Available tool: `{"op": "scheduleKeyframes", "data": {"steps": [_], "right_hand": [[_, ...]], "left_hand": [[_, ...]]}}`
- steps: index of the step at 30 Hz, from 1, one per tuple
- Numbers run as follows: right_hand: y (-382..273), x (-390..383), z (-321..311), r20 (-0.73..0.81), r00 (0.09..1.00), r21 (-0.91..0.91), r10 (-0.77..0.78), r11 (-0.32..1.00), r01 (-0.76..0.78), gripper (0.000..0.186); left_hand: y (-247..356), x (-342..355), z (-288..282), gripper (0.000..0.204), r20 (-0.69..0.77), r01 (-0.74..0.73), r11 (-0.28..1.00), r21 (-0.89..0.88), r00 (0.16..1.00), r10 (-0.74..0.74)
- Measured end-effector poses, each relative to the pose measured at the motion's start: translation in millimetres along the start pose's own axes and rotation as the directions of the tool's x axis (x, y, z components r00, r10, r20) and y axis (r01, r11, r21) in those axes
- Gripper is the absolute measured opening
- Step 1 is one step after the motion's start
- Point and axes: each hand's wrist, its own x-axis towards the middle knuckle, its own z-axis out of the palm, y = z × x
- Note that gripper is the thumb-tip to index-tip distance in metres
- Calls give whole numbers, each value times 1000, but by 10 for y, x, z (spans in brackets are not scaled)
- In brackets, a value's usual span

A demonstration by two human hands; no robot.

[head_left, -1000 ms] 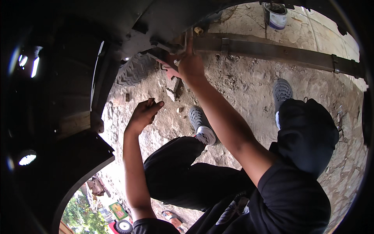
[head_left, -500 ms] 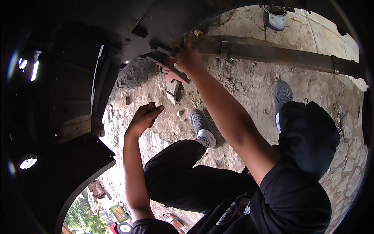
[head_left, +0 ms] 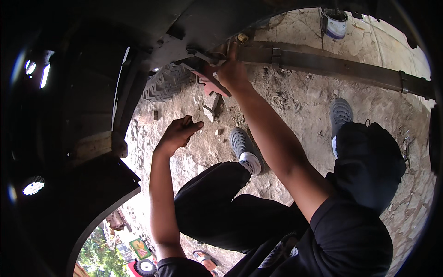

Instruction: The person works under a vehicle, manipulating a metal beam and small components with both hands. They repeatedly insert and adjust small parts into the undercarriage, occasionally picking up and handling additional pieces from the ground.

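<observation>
Overhead, my right hand [head_left: 233,75] reaches up to the end of a long dark metal bar [head_left: 323,63], which looks like a leaf spring with clamps around it. Its fingers are bent against the metal there, somewhat blurred, and what they grip is hidden. Beside it are a dark bracket arm [head_left: 203,56] and a reddish metal piece [head_left: 211,84]. Lower and to the left, my left hand [head_left: 177,135] hangs in the air, fingers curled and thumb stuck out. Something small and dark may be between its fingers; I cannot make it out.
A treaded tyre [head_left: 166,83] stands beyond the bracket. Dark vehicle bodywork [head_left: 92,184] arches over the left side. Broken stone blocks [head_left: 211,108] lie on the rough dirt ground between the tyre and my shoes [head_left: 241,143]. A paint can [head_left: 334,25] stands at the far right.
The whole view has shifted slightly, so things sit a little further right and lower. My right hand stays at the bar's end; my left hand is still raised, its fingers curled.
</observation>
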Motion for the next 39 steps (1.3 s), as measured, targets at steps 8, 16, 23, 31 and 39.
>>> {"op": "scheduleKeyframes", "data": {"steps": [8, 16, 23, 31, 39], "right_hand": [[112, -867, -44, 136, 991, 6, -3, 1000, 2, 98], [-14, -96, -99, 39, 999, -98, -31, 995, 34, 93], [54, -823, -90, 144, 990, 112, 9, 993, -26, 100], [146, 107, 70, -16, 992, -107, -123, 987, 121, 96], [20, -679, -205, 97, 994, -6, -55, 998, 56, 94]], "left_hand": [[-81, -40, -42, 47, -6, 8, 998, 69, 1000, -8], [42, 13, 72, 44, 28, 0, 998, 56, 1000, -1], [-213, 188, 48, 32, -66, -160, 963, -216, 987, 150], [133, 589, 361, 42, -131, -336, 940, -57, 936, 327], [-8, 619, 262, 51, -193, -231, 970, -74, 958, 213]]}}
